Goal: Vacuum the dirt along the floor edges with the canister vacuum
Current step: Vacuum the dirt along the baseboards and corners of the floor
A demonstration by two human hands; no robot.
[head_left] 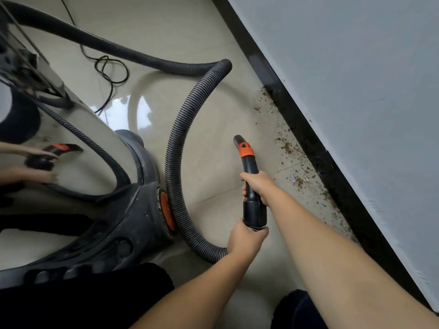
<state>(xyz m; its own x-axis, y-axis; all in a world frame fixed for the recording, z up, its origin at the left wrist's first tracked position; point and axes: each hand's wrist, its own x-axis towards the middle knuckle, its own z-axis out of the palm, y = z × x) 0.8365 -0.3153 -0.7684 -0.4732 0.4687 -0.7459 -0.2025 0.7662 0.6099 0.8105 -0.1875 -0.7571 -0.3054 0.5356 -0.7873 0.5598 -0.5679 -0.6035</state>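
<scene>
The canister vacuum (78, 138) has a shiny steel drum on a black base and stands at the left. Its ribbed black hose (175, 148) loops from an orange port across the tiled floor to a black nozzle with an orange collar (247, 157). My right hand (257, 186) grips the nozzle tube at its middle. My left hand (245, 239) grips the cuff where hose meets nozzle. The open nozzle tip points away from me, held above the floor, left of the dirt. Brown dirt crumbs (288, 148) lie scattered along the black baseboard (306, 136).
A white wall (356, 79) runs diagonally on the right above the baseboard. A thin black power cord (109, 70) coils on the floor at the upper left. My dark-clothed knees sit at the bottom edge. The drum mirrors my hands and the nozzle.
</scene>
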